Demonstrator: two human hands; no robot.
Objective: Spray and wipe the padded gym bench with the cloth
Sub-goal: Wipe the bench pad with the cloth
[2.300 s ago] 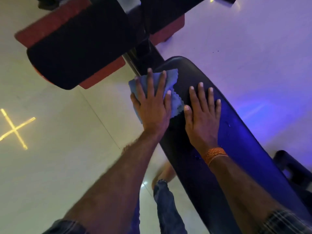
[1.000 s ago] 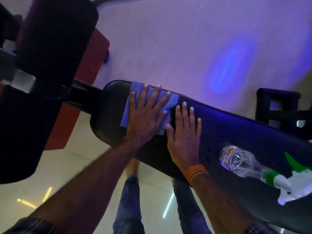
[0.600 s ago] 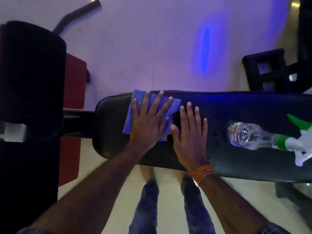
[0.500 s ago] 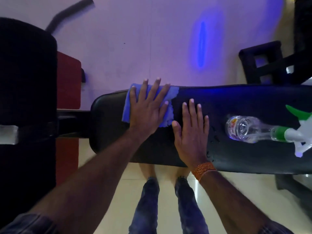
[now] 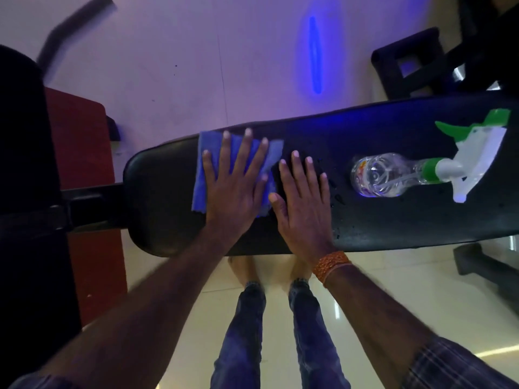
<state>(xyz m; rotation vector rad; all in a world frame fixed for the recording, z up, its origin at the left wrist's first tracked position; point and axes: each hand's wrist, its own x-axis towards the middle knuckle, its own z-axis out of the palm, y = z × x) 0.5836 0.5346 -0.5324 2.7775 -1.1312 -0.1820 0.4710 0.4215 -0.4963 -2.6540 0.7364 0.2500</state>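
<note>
The black padded bench (image 5: 393, 226) runs across the middle of the view, its rounded end at the left. A blue cloth (image 5: 203, 164) lies flat near that end. My left hand (image 5: 234, 186) presses down on the cloth with fingers spread. Just to its right, my right hand (image 5: 304, 203) rests flat on the bare pad, fingers apart, holding nothing. A clear spray bottle (image 5: 393, 175) with a green and white trigger head lies on its side on the pad, to the right of my right hand. Small droplets dot the pad near it.
A large black roller pad (image 5: 25, 192) and red upholstery (image 5: 81, 136) stand at the left, joined to the bench by a black bar (image 5: 92, 200). A black frame (image 5: 415, 63) sits at the upper right. My legs (image 5: 278, 332) stand below the bench on pale tiles.
My left hand has slid the cloth slightly back toward me on the pad. The right hand stays flat beside it. The bottle has not moved.
</note>
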